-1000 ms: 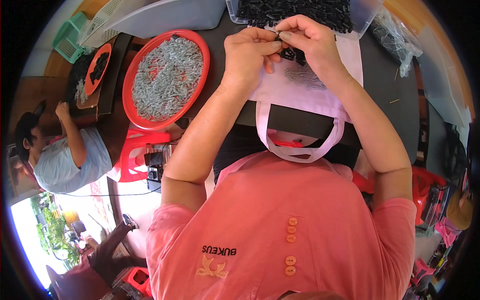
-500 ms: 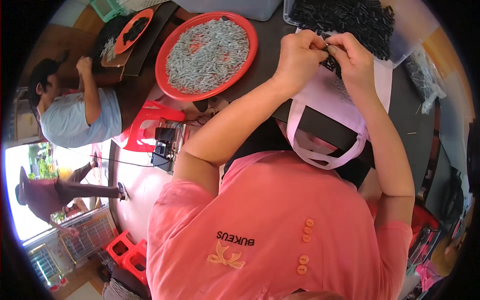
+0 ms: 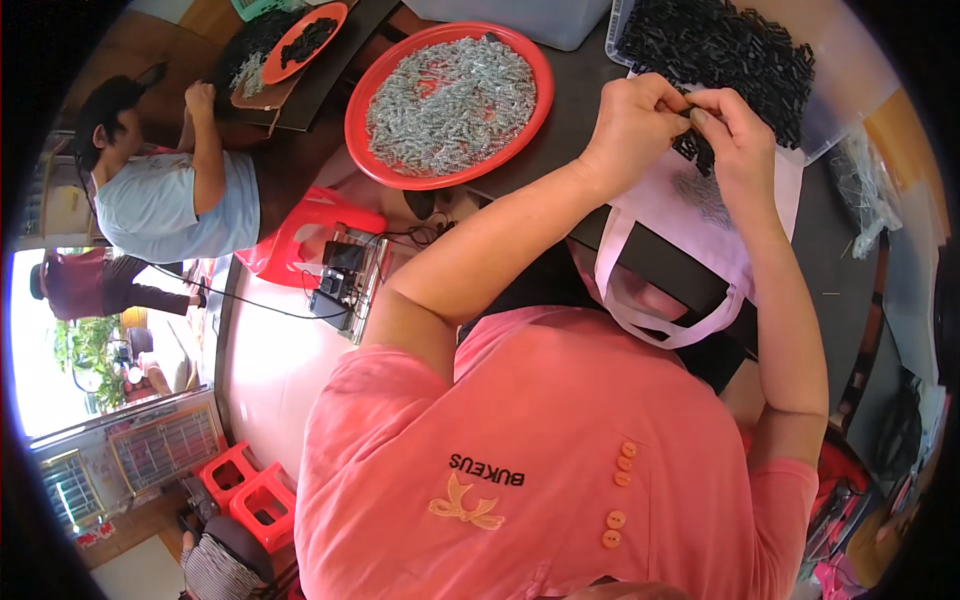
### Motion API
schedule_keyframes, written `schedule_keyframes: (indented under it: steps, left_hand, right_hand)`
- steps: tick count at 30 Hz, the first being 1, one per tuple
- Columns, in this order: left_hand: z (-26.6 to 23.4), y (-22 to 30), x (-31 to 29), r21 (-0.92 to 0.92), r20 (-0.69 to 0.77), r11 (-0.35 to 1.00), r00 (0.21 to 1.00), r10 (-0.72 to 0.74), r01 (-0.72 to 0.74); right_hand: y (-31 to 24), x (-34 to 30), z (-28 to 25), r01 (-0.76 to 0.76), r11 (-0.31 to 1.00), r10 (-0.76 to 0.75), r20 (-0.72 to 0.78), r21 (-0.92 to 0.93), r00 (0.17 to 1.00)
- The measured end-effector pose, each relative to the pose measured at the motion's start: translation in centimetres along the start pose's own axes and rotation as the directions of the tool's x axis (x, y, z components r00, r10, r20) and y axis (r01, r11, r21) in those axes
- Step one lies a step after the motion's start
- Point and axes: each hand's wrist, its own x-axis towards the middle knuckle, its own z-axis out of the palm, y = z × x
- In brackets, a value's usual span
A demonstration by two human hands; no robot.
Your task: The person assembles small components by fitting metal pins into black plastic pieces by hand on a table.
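At the table's far side, my left hand (image 3: 636,128) and my right hand (image 3: 738,142) meet fingertip to fingertip, both closed. Pinched between them is a small black piece (image 3: 687,112), mostly covered by the fingers. Just beneath lies a white cloth bag (image 3: 655,185), its handles hanging toward me. On it rest a few loose black pieces (image 3: 697,158) and a patch of fine grey parts (image 3: 705,196). Beyond my hands, a clear plastic bin (image 3: 615,38) holds a heap of short black pieces (image 3: 715,45).
Left of my hands stands a round red tray (image 3: 362,140) filled with small silvery metal parts (image 3: 450,105). A crumpled clear plastic bag (image 3: 862,185) lies at right. At far left a co-worker (image 3: 180,205) sits by an orange plate (image 3: 330,18). Red stools (image 3: 262,508) stand on the floor.
The view has shifted, so tray, bin and hands appear further right. My fingertips stay together on the small black piece. A person in the doorway at far left has moved.
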Motion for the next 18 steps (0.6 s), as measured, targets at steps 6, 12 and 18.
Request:
schedule_keyframes:
  steps: [6, 12, 18]
  left_hand:
    - [-0.2, -0.7, -0.1, 0.25, -0.002, 0.954, 0.986, 0.169, -0.163]
    - [0.5, 0.6, -0.1, -0.109, 0.005, 0.985, 0.991, -0.137, 0.137]
    - [-0.3, 1.5, -0.2, -0.143, 0.019, 0.975, 0.986, -0.168, 0.169]
  right_hand:
    - [-0.7, -0.3, 0.6, 0.261, 0.869, -0.283, 0.011, -0.419, 0.959]
    - [0.0, -0.2, -0.5, -0.086, 0.993, 0.088, -0.016, 0.077, 0.996]
    - [-0.4, 0.6, -0.1, -0.241, 0.896, 0.246, 0.034, 0.373, 0.969]
